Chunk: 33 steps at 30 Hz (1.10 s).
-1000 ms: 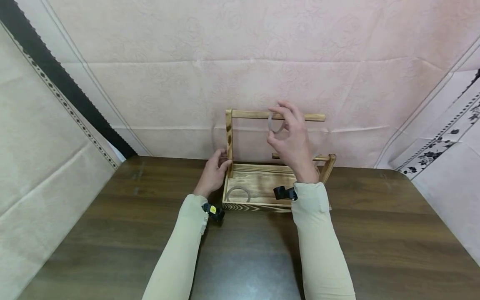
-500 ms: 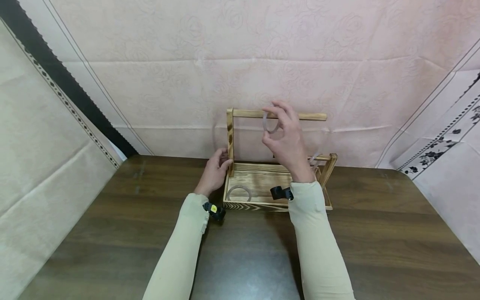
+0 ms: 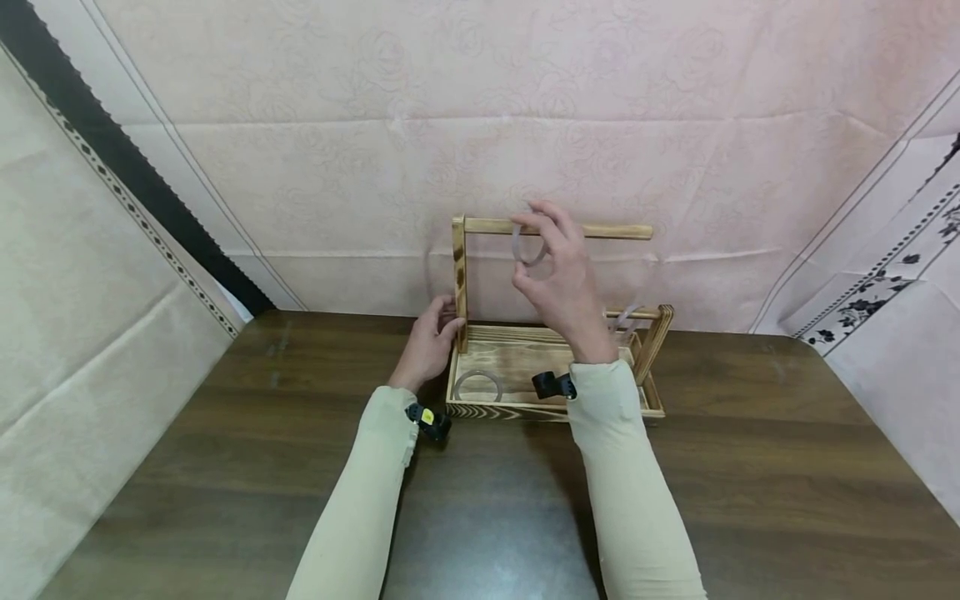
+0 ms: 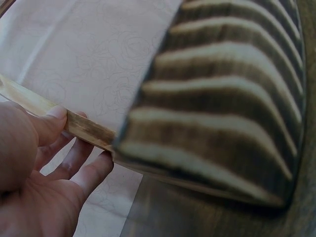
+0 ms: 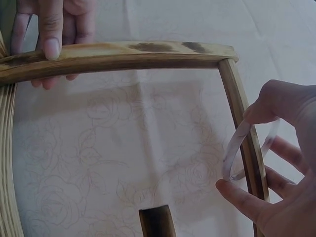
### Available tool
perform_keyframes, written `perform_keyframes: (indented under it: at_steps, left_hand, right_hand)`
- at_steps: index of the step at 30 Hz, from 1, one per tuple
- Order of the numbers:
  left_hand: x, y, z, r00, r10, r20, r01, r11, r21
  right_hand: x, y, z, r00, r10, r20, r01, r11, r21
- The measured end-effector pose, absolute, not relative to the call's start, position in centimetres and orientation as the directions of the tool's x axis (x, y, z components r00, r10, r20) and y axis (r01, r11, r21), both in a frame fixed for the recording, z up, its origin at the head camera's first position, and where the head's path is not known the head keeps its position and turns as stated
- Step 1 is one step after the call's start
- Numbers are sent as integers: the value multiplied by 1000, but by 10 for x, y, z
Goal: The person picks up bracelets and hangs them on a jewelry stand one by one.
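Observation:
My left hand [image 3: 426, 346] grips the upright post [image 3: 460, 283] of a wooden bangle stand, thumb [image 4: 57, 112] on one side and fingers behind. My right hand [image 3: 561, 287] pinches a pale translucent bangle [image 5: 231, 150] between thumb and fingers. In the right wrist view the bangle encircles the upper rod [image 3: 615, 232], partway along it. A second bangle [image 3: 477, 374] lies at the left of the stand's tray [image 3: 487, 412]. Behind my right wrist, pale rings [image 3: 627, 314] hang on the lower rod [image 3: 645, 315]; my arm covers part of it.
The stand is on a dark brown wooden table [image 3: 225, 467], near its back edge. Close behind rises a pale pink cloth backdrop [image 3: 337, 183] with fold lines. The lower rod's slanted post [image 3: 654, 346] stands at the tray's right end.
My right hand has moved left along the upper rod with the bangle, uncovering more of the lower rod and its rings. My left hand has stayed on the post.

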State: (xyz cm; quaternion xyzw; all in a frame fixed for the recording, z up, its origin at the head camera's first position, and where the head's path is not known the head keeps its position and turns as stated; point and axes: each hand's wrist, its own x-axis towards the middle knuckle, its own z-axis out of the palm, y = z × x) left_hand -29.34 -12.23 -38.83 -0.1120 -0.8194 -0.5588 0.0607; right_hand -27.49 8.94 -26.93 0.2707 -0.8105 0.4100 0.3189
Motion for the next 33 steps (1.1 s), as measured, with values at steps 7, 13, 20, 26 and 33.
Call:
perform_keyframes:
  at_steps: [7, 13, 20, 26, 33]
  left_hand:
    - [-294, -122, -389, -967, 118, 226, 253, 349, 902]
    - [-293, -122, -389, -969, 110, 222, 247, 348, 904]
    - [-291, -121, -389, -968, 103, 229, 250, 351, 902]
    - [-291, -122, -388, -968, 96, 233, 252, 354, 901]
    - [-291, -122, -387, -968, 99, 229, 250, 357, 900]
  right_hand:
    - [-275, 85, -269, -635, -196, 747, -714, 517, -472]
    - [-274, 80, -271, -632, -218, 744, -720, 521, -459]
    - [-274, 73, -274, -616, -244, 749, -724, 550, -416]
    - [-276, 69, -275, -591, -262, 763, -741, 551, -384]
    - [-276, 66, -278, -586, -283, 759, -747, 553, -370]
